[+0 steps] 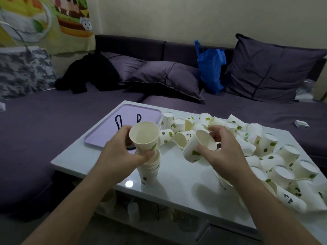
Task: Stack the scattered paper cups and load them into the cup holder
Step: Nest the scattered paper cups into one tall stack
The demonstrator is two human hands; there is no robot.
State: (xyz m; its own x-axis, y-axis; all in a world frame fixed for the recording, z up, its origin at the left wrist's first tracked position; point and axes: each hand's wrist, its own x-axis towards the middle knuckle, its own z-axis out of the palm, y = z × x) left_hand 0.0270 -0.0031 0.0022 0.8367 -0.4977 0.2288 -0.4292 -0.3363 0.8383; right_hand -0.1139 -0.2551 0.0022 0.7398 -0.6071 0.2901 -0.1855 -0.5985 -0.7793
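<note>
My left hand (122, 149) grips a white paper cup with green leaf prints (144, 136), tilted just above a stack of nested cups (149, 171) that stands on the white table (177, 181). My right hand (223, 149) holds another leaf-print cup (198, 146), tipped with its mouth toward me. Several loose cups (276, 165) lie scattered over the right half of the table. A black wire cup holder (118, 122) stands on the lilac tray (106, 133), partly hidden behind my left hand.
A purple sofa (70, 121) wraps round the table's far and left sides, with pillows, a black garment (90, 75) and a blue bag (211, 69). A small white box (301, 123) lies on the sofa at right. Bottles sit on the shelf under the table.
</note>
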